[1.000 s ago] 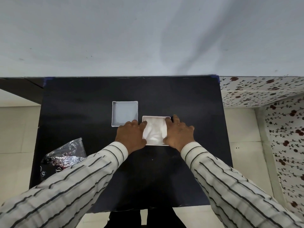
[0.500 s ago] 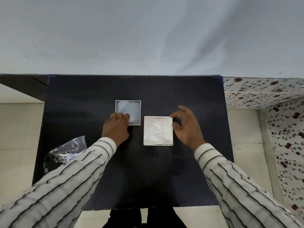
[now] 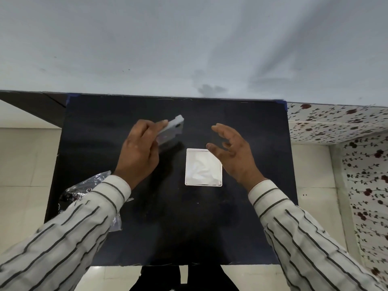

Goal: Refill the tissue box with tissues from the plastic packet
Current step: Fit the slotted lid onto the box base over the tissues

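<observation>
A white square tissue box [image 3: 203, 167] sits open on the black table [image 3: 176, 227], with crumpled white tissues showing inside. My left hand [image 3: 138, 152] holds the box's grey-white lid [image 3: 171, 131] tilted up off the table, to the upper left of the box. My right hand [image 3: 233, 154] hovers just right of the box with fingers spread and nothing in it. The crumpled plastic packet [image 3: 84, 190] lies at the table's left edge, partly hidden by my left sleeve.
The table's far edge meets a pale wall [image 3: 189, 49]. Light floor tiles [image 3: 27, 164] lie to the left, and floral-patterned tiles [image 3: 357, 143] stand to the right.
My left hand closed on the lid and lifted it tilted off the table. My right hand left the box and rose beside it, fingers spread.
</observation>
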